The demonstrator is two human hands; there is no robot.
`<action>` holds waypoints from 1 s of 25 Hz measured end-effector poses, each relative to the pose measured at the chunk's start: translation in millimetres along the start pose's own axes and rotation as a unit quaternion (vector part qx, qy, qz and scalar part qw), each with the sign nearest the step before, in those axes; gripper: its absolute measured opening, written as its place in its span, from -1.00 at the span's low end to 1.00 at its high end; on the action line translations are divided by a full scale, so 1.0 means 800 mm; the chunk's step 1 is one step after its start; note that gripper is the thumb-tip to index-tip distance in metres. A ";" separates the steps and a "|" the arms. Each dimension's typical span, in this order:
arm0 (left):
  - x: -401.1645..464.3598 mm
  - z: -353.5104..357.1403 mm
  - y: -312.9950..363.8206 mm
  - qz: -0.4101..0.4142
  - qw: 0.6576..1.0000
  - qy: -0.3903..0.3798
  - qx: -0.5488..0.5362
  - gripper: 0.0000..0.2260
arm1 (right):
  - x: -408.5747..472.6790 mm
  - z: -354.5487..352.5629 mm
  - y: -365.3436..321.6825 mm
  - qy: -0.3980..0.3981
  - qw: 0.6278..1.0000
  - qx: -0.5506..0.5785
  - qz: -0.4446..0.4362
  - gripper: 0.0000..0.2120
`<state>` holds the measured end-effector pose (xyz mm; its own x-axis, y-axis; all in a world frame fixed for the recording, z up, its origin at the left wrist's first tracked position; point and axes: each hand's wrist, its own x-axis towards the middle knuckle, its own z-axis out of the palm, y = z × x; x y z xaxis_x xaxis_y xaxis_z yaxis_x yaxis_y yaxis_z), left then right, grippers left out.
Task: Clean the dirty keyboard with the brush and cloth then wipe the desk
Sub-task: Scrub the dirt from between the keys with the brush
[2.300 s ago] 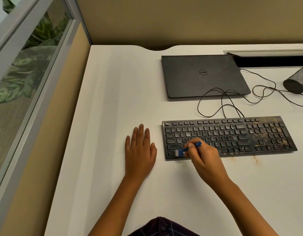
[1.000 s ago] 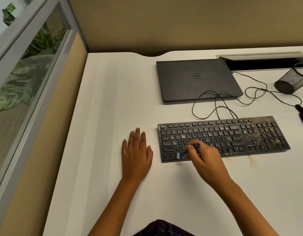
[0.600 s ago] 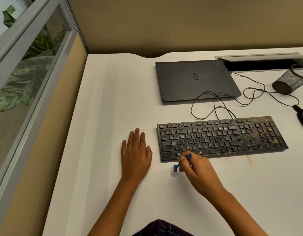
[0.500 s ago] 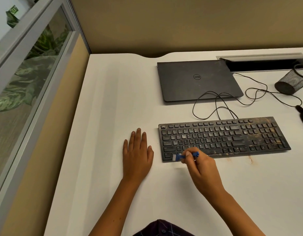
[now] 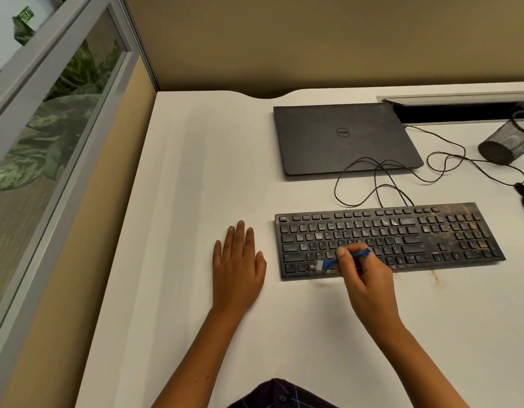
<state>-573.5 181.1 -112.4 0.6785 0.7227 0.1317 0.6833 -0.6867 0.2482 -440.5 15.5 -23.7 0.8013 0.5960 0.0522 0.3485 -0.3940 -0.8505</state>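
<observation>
A black keyboard [image 5: 402, 231] lies on the white desk [image 5: 196, 172], with brown dirt thick over its right end and number pad. My right hand [image 5: 364, 275] pinches a small blue brush [image 5: 328, 264] by its handle. The pale bristles rest on the bottom row of keys at the keyboard's left end. My left hand [image 5: 237, 266] lies flat on the desk, fingers straight, just left of the keyboard and apart from it. No cloth is in view.
A closed dark laptop [image 5: 343, 136] sits behind the keyboard, and a looped black cable [image 5: 378, 178] runs between them. A mesh pen cup [image 5: 508, 142] lies tipped at the right edge. Brown crumbs [image 5: 434, 276] mark the desk in front of the keyboard. A partition wall borders the left.
The brush swept off the keyboard's front edge onto the desk, then came back onto the bottom row of keys. My left hand stayed flat in place.
</observation>
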 end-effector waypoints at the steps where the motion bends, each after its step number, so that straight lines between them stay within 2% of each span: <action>1: 0.000 0.000 0.000 0.000 1.000 0.000 0.000 -0.50 | 0.001 -0.002 0.001 0.009 1.000 -0.001 -0.004 -0.88; 3: 0.000 0.000 0.000 0.001 1.000 0.001 0.001 -0.50 | 0.001 -0.003 0.007 0.000 1.000 -0.005 0.001 -0.95; 7: 0.000 0.000 0.000 0.003 1.000 0.001 -0.001 -0.49 | -0.003 0.002 0.017 -0.096 0.994 0.037 0.032 -0.84; 9: 0.000 0.000 -0.001 0.004 1.000 0.001 0.001 -0.49 | -0.002 0.002 0.017 -0.121 0.992 0.003 0.037 -0.81; 12: 0.000 0.000 0.000 0.003 1.000 0.000 -0.002 -0.49 | 0.006 -0.001 0.016 -0.105 0.991 -0.076 0.017 -0.81; 16: 0.000 0.000 0.000 0.003 1.000 0.000 0.000 -0.49 | 0.010 -0.002 0.010 -0.050 0.998 -0.011 0.022 -0.81; 21: 0.000 0.000 0.000 0.004 1.000 0.002 -0.002 -0.49 | 0.015 -0.001 0.017 -0.070 0.994 -0.038 0.068 -0.79; 25: 0.000 0.000 0.000 0.003 1.000 -0.001 -0.003 -0.49 | 0.014 -0.002 0.009 -0.021 0.993 0.054 0.102 -0.81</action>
<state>-573.2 181.1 -112.1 0.6833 0.7182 0.1315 0.6774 -0.6908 0.2528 -427.6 18.1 -28.6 0.8286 0.5404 -0.1465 0.1250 -0.4336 -0.8924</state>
